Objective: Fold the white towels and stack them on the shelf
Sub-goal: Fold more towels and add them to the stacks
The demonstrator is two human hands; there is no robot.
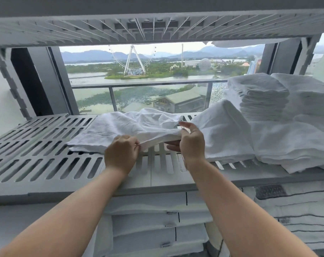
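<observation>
Your left hand [121, 152] pinches the near edge of the white towel [120, 127] between thumb and curled fingers, holding that edge just off the slatted grey shelf [46, 145]. Just to the right, your right hand [189, 143] grips the same towel's right end, with the thumb over the fabric and the fingers curled beneath it. The towel lies crumpled across the middle of the shelf, its left part flat on the slats and its right part bunched and raised between your hands. Just beside it on the right is a folded towel [222, 132]. Further right, a tall stack of folded towels [259, 97] sits at the far side, with a lower, looser pile [290, 143] nearer the front edge. Under the shelf, more folded white linen [157, 219] is stacked. Beyond the shelf, a balcony rail [139, 85] and a Ferris wheel [132, 60] show through the window.
</observation>
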